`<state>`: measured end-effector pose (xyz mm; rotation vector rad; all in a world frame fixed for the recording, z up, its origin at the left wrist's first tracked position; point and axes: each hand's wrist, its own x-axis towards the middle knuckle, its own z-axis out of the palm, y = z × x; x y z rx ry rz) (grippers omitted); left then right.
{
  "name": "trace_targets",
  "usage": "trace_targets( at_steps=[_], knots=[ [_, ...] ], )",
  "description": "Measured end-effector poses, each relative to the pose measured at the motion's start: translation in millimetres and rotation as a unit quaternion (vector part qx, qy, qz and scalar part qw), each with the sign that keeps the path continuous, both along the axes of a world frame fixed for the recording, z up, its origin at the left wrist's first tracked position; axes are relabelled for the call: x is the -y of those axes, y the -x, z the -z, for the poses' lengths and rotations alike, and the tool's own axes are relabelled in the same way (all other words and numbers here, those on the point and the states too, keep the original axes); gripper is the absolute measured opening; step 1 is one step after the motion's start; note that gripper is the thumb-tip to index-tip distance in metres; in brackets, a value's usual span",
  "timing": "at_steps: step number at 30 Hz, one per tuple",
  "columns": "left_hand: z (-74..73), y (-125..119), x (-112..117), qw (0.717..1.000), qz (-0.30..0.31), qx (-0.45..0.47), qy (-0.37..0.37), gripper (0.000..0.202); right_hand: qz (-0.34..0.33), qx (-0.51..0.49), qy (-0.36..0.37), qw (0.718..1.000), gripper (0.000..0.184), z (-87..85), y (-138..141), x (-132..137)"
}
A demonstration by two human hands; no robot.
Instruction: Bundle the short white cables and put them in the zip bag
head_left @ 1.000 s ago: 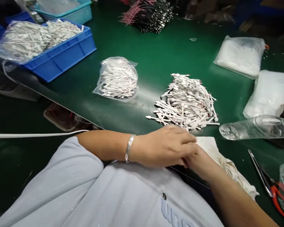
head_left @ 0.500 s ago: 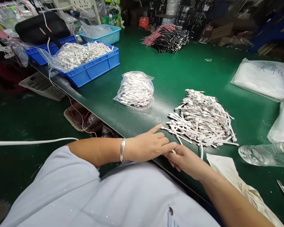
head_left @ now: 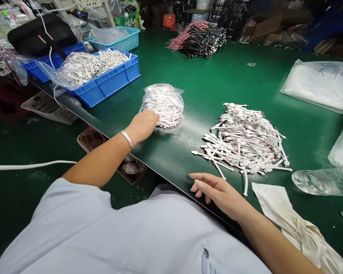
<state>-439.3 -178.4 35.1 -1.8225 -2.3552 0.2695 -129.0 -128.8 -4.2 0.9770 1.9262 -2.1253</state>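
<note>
Bag (head_left: 165, 99) looks slippery, best gathered at its edge, where our left hand (head_left: 144, 125) curls, grip hidden, our right hand (head_left: 213, 188) loosely spread.

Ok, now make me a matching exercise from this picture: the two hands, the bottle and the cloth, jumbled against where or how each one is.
Column one:
1. left hand
2. bottle
3. cloth
4. right hand

Column two:
A. lying on its side
B. half-open, near the edge of the table
C. at the bag
D. white, creased

Pairs: 1-C, 2-A, 3-D, 4-B
</note>
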Motion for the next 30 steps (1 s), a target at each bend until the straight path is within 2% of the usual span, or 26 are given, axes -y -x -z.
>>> trace_targets(
  at_steps=[3,6,10,13,16,18,20,22,23,24,25,27,30],
  knots=[
    [9.8,18.3,-19.8,0.999,-0.034,0.014,0.001,0.038,0.004,-0.008,0.005,1.0,0.054,5.0,-0.7,1.3],
    [8.5,24.0,-30.9,0.999,-0.029,0.039,0.013,0.045,0.027,-0.023,0.015,0.999,0.05,7.0,-2.4,1.1],
    [4.8,20.5,-36.5,0.995,0.033,0.074,0.057,0.046,0.038,-0.025,0.013,0.999,0.043,6.0,-4.8,1.9],
    [12.0,18.1,-42.8,0.995,0.037,0.072,0.052,0.037,0.02,-0.026,-0.003,0.999,0.037,5.5,-5.1,4.0],
    [17.1,10.1,-46.1,0.998,0.027,0.063,0.018,0.042,-0.002,-0.027,-0.041,0.999,0.034,3.6,-7.9,6.2],
    [14.2,-6.4,-42.6,0.997,0.035,0.062,-0.004,0.045,-0.022,-0.026,-0.093,0.995,0.032,-0.1,-12.4,7.2],
    [8.6,-35.1,-36.5,0.995,0.068,0.072,-0.018,0.039,-0.045,-0.033,-0.154,0.986,0.029,-5.1,-18.1,7.6],
    [4.3,-72.6,-32.7,0.985,0.137,0.098,-0.024,0.039,-0.062,-0.04,-0.205,0.976,0.026,-9.4,-23.7,7.6],
    [3.3,-92.1,-33.2,0.968,0.208,0.137,-0.02,0.043,-0.066,-0.043,-0.222,0.972,0.025,-10.9,-26.0,7.6],
    [2.8,-110.4,-35.6,0.954,0.253,0.162,-0.003,0.046,-0.067,-0.044,-0.234,0.969,0.025,-11.7,-28.1,7.9],
    [2.6,-126.5,-39.9,0.946,0.273,0.174,0.012,0.048,-0.066,-0.045,-0.241,0.967,0.025,-12.0,-29.8,8.3],
    [0.9,-148.4,-52.1,0.944,0.273,0.174,0.053,0.05,-0.058,-0.05,-0.246,0.966,0.025,-11.4,-33.1,9.7],
    [-8.5,-154.3,-71.5,0.944,0.272,0.156,0.107,0.046,-0.041,-0.056,-0.245,0.967,0.025,-8.6,-38.5,12.1]
  ],
)
